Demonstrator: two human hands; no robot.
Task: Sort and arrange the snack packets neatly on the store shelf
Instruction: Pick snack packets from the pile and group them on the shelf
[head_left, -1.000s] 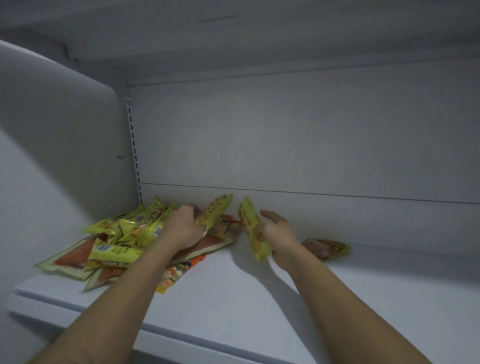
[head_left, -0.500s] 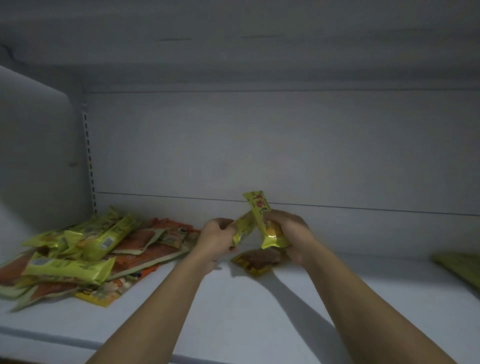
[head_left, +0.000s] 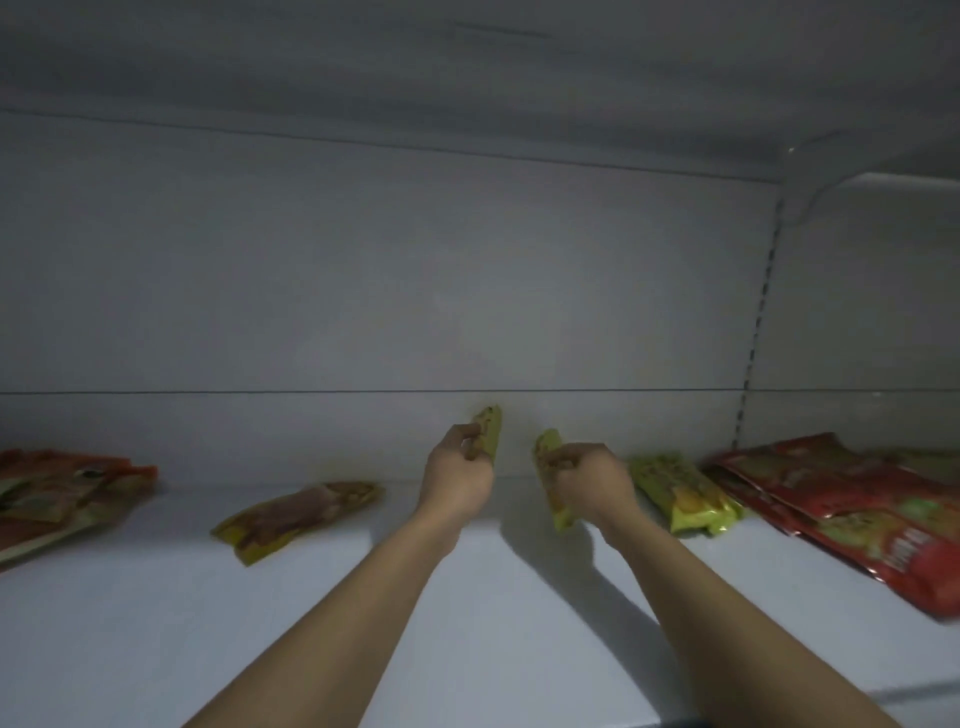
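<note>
Both my arms reach over the white shelf (head_left: 519, 623). My left hand (head_left: 457, 475) pinches a small yellow-green snack packet (head_left: 491, 428), held upright near the back wall. My right hand (head_left: 592, 480) grips a second yellow-green packet (head_left: 551, 480), tilted with its lower end close to the shelf. To the right of that hand a small stack of the same yellow-green packets (head_left: 680, 491) lies flat. A single yellow packet with a brown picture (head_left: 296, 517) lies flat left of my left hand.
Red snack packets (head_left: 852, 499) lie piled at the shelf's right end, next to the slotted upright (head_left: 756, 332). Part of an orange and green heap of packets (head_left: 57, 493) shows at the left edge. The shelf's front edge runs along the bottom right.
The view has swung right, so the mixed heap slid to the left edge and the red pile came in. My hands, together before, are apart, each holding one yellow-green packet.
</note>
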